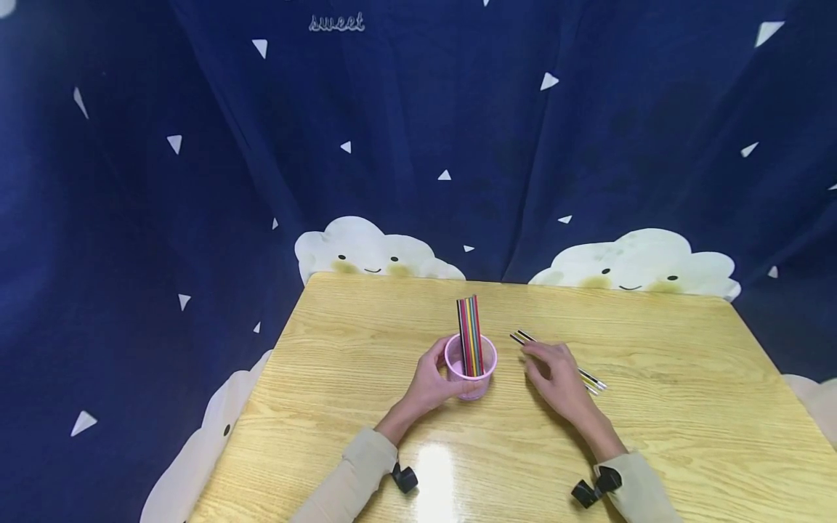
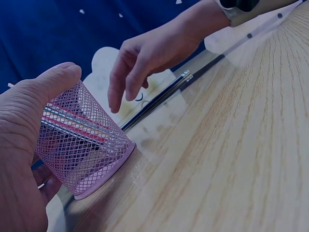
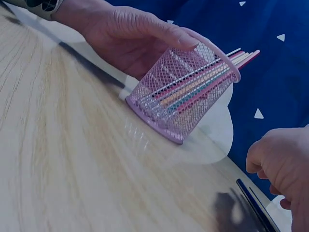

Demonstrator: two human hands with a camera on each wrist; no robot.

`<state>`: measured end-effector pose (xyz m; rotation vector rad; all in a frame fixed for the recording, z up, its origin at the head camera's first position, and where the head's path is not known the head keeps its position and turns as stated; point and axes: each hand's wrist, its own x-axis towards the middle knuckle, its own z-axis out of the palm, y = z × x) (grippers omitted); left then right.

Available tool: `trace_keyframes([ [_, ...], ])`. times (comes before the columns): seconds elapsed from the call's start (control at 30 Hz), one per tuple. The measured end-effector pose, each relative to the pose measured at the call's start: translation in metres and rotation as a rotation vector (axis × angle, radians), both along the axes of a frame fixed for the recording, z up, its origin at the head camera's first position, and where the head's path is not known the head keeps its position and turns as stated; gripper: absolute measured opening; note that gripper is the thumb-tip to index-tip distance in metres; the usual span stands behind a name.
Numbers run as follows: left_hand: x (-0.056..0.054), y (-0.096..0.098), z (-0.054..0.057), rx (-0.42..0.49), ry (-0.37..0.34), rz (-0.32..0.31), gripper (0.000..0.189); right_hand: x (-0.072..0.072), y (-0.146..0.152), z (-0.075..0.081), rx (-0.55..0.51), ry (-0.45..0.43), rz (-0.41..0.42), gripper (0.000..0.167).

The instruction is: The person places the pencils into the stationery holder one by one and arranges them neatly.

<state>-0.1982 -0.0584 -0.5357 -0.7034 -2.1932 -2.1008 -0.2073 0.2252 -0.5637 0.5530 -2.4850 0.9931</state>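
My left hand (image 1: pixel 431 379) grips a pink mesh pencil cup (image 2: pixel 113 150) around its side, thumb near the rim in the wrist views. The cup stands on the table in the head view. Inside it, several colored pencils (image 1: pixel 468 327) in black, red, yellow and teal lean together, their tops above the rim. To the right of the cup, my right hand (image 1: pixel 557 374) hovers over a few loose pencils (image 1: pixel 591 379), black and yellow. Its fingers (image 2: pixel 116 89) are loosely bent with nothing visible between them, apart from the pencils in the left wrist view. The hand hides the pencils' middles.
The light wooden table (image 1: pixel 686 378) extends around both hands. Behind it hangs a dark blue curtain (image 1: pixel 418 109) with white triangles and smiling clouds. A black wrist camera (image 1: pixel 404 478) sits by the left cuff and another camera (image 1: pixel 596 487) by the right cuff.
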Motion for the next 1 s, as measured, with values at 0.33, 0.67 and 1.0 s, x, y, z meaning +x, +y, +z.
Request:
trace_keyframes([
  [0.33,-0.012,0.000,-0.023,-0.012,-0.033,0.006,0.087,0.002,0.005,-0.005,0.035,-0.006,-0.033,0.030],
  [0.67,-0.014,0.000,-0.029,-0.012,-0.023,0.006,0.090,0.003,0.009,-0.010,0.118,-0.062,-0.040,0.030],
  [1.0,-0.014,-0.001,-0.030,-0.033,-0.044,0.006,0.088,0.006,0.005,-0.014,0.150,-0.050,-0.059,0.025],
])
